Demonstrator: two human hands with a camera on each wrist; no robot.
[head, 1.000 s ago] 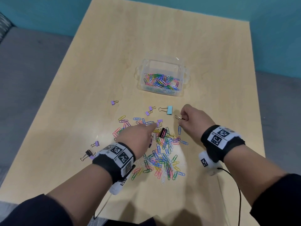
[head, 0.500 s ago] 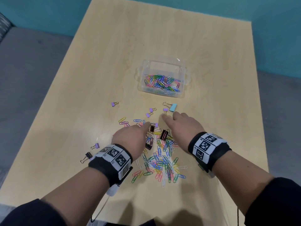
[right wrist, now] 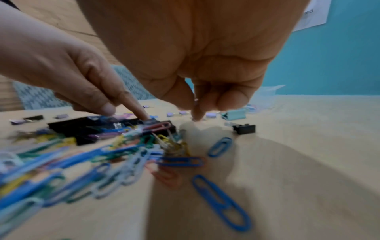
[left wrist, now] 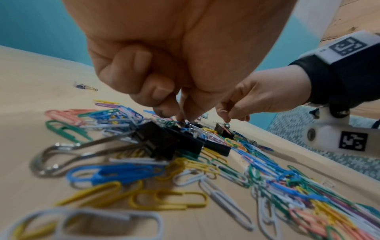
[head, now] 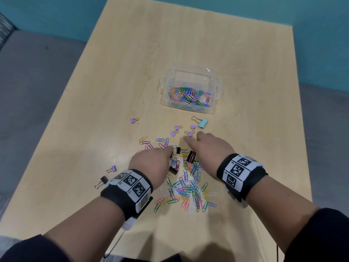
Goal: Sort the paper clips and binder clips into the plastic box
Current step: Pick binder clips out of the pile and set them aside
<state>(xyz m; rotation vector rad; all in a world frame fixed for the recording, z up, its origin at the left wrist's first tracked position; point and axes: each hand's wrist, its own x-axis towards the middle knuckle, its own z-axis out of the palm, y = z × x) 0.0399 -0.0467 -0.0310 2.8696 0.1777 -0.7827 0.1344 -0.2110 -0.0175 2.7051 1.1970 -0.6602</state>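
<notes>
A pile of coloured paper clips (head: 188,188) lies on the table in front of me. Black binder clips (head: 191,156) sit on its far side. My left hand (head: 151,161) reaches down there, index and thumb pinching a small black binder clip (head: 177,149), other fingers curled in the left wrist view (left wrist: 127,71). My right hand (head: 207,146) hovers just right of it, holding nothing I can see, its index fingertip (right wrist: 197,117) touching the table near a purple binder clip (head: 190,134). The clear plastic box (head: 214,86) beyond holds many paper clips.
A light blue binder clip (head: 203,122) and several small purple ones (head: 176,127) lie between the hands and the box. More binder clips, purple (head: 113,168) and black (head: 103,179), sit at the left. The table's right edge (head: 302,148) is close.
My right hand let go of a small purple binder clip near the blue one and drew back left toward the pile. The left hand shifted slightly onto the black binder clip.
</notes>
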